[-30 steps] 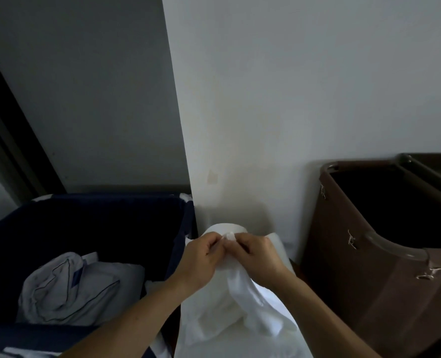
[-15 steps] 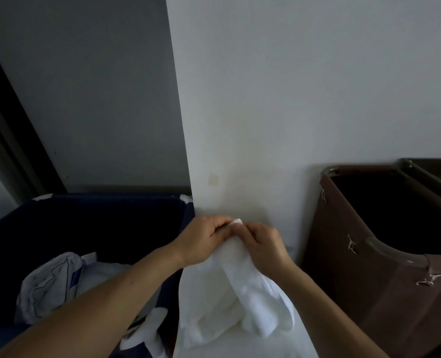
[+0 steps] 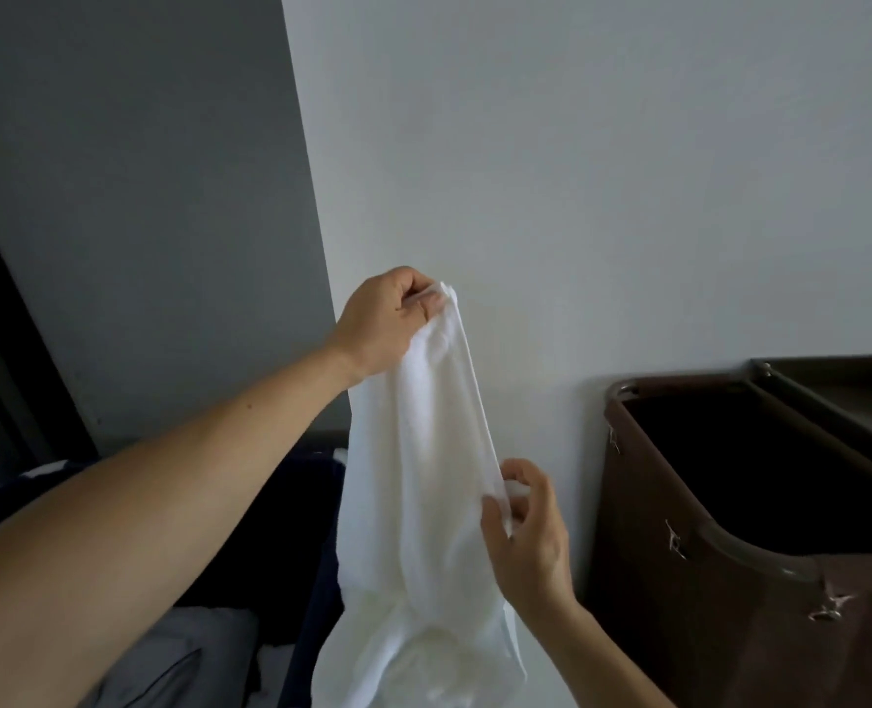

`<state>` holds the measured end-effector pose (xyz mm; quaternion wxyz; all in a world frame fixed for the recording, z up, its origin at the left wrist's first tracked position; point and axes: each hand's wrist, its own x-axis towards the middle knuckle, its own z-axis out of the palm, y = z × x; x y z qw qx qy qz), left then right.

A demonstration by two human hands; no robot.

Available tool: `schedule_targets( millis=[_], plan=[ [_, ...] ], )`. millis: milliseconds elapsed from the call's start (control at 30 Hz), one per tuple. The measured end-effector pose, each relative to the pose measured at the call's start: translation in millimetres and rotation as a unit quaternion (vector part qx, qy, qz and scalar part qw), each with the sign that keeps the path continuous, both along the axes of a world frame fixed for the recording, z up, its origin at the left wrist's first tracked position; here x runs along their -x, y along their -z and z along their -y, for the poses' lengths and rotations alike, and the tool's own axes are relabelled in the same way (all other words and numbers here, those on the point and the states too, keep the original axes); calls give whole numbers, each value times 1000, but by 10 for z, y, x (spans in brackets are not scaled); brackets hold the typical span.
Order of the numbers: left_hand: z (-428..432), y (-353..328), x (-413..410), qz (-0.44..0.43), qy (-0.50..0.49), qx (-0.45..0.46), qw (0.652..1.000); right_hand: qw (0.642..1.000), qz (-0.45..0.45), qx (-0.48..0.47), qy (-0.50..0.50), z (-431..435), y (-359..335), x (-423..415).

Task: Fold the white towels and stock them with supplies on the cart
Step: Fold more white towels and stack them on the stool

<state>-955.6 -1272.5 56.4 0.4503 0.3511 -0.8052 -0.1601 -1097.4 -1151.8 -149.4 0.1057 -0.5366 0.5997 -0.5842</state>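
Note:
A white towel hangs in the air in front of the wall, bunched and twisted near its bottom. My left hand is raised and pinches the towel's top corner. My right hand is lower and to the right, its fingers curled round the towel's right edge about halfway down. The towel's lower end runs out of the frame's bottom.
A dark blue laundry bin with crumpled linen stands at the lower left. A brown cart bin with a rounded rim stands at the right. A white wall rises straight ahead, a grey wall to the left.
My left hand has lifted the towel's corner well up. My right hand has slid down the towel's edge, away from the left hand. The towel now hangs stretched out.

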Motion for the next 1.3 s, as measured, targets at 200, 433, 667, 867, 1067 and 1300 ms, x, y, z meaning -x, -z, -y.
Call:
schedule_targets(
  millis=[200, 433, 667, 867, 1067, 1300],
  plan=[
    [22, 17, 7, -10, 31, -25, 999, 997, -74, 39, 1, 160, -96, 44],
    [102, 48, -89, -83, 59, -93, 990, 1000, 14, 11, -13, 240, -26, 8],
    [220, 74, -175, -120, 39, -130, 983, 998, -18, 64, -3, 223, 187, -64],
    [254, 2, -208, -149, 54, -118, 980, 998, -49, -15, -46, 286, 319, 26],
    [344, -246, -339, -175, 31, -85, 980, 987, -111, -107, -38, 259, 594, 87],
    [425, -425, -488, -216, -12, -54, 975, 964, -102, -244, 13, 372, 799, 245]
  ],
)
